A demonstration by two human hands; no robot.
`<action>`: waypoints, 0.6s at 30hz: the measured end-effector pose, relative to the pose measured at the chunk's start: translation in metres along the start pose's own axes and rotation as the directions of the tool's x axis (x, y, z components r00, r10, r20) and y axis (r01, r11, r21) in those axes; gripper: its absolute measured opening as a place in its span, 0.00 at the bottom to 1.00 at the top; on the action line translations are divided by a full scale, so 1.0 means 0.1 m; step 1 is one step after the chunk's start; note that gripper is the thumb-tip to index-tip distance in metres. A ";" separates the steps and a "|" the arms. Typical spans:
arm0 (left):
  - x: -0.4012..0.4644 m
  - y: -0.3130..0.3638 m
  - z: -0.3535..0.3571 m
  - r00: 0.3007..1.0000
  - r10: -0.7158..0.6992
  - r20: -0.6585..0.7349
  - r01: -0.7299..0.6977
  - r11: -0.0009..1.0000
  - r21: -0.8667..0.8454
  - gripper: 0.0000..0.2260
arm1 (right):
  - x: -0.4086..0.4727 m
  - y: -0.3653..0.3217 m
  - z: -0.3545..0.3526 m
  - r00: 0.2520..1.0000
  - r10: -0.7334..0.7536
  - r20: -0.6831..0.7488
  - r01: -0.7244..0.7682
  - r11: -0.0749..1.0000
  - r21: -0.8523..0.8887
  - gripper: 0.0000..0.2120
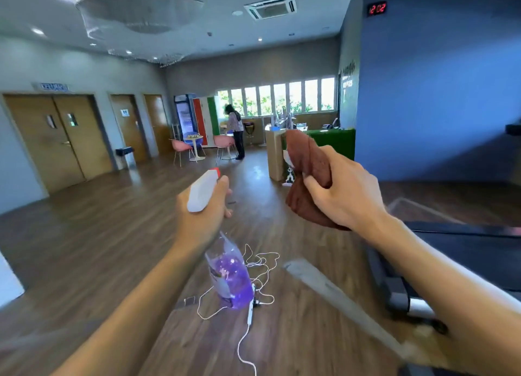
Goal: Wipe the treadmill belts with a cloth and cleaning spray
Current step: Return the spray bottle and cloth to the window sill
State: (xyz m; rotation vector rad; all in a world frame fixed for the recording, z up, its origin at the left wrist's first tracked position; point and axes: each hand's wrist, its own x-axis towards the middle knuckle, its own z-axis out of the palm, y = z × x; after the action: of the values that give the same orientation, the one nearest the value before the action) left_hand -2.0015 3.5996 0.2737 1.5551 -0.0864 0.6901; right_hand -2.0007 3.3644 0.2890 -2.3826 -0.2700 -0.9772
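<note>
Brown cloth (308, 178) bunched in right hand (342, 189), fingers curled round it, right of centre. Spray bottle (225, 274) with purple liquid gripped at white trigger head by left hand (203, 209), centre. Treadmill belt (462, 251) lower right; white cable (253, 285) on wooden floor (84, 248) below bottle.

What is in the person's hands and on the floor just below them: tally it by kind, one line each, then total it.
Spray bottle, purple liquid, held by the left hand: 1
Brown cloth, held by the right hand: 1
White cable, tangled on the wooden floor: 1
Total: 3
</note>
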 end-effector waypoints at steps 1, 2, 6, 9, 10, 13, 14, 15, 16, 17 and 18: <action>0.15 -0.11 0.09 1.000 -0.002 0.011 0.002 1.000 -0.002 0.05 | 0.10 0.11 0.15 1.000 0.004 0.001 -0.004 1.000 0.003 0.13; 0.27 -0.20 0.17 1.000 -0.001 0.021 0.001 1.000 0.001 0.04 | 0.17 0.19 0.27 1.000 0.015 0.009 -0.015 1.000 0.002 0.13; 0.73 -0.68 0.46 0.998 -0.006 0.069 0.004 1.000 0.025 0.02 | 0.42 0.54 0.81 0.994 0.083 0.076 -0.083 0.997 -0.008 0.15; 1.04 -1.14 0.68 0.993 -0.006 0.115 -0.001 0.998 0.064 0.03 | 0.63 0.83 1.26 0.987 0.119 0.111 -0.119 0.993 -0.007 0.15; 1.15 -1.29 0.76 0.992 -0.013 0.124 0.004 0.997 0.072 0.03 | 0.71 0.92 1.40 0.984 0.133 0.118 -0.133 0.991 -0.010 0.15; 1.59 -1.78 1.08 0.987 -0.052 0.151 0.044 0.998 0.053 0.05 | 1.02 1.26 1.82 0.976 0.173 0.133 -0.170 0.985 -0.040 0.16; 1.74 -1.94 1.18 0.985 -0.068 0.161 0.062 0.997 0.042 0.05 | 1.13 1.36 1.96 0.973 0.183 0.141 -0.178 0.983 -0.051 0.16; 1.92 -2.14 1.31 0.982 -0.085 0.170 0.082 0.996 0.021 0.04 | 1.27 1.50 2.14 0.969 0.195 0.149 -0.186 0.980 -0.072 0.16; 2.06 -2.27 1.38 0.980 -0.094 0.173 0.096 0.995 -0.007 0.03 | 1.34 1.58 2.23 0.968 0.198 0.155 -0.187 0.979 -0.084 0.16; 2.20 -2.40 1.47 0.979 -0.088 0.183 0.095 0.995 -0.030 0.02 | 1.43 1.67 2.32 0.967 0.206 0.153 -0.193 0.976 -0.099 0.16; 2.36 -2.57 1.61 0.973 -0.090 0.211 0.103 0.993 -0.051 0.02 | 1.53 1.81 2.43 0.962 0.232 0.143 -0.217 0.969 -0.114 0.16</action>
State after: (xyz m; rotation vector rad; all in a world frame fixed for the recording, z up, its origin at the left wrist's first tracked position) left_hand -1.6342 3.5656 0.1666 1.5576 -0.1856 0.4427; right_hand -1.6804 3.3459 0.1787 -2.5159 -0.0056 -0.7160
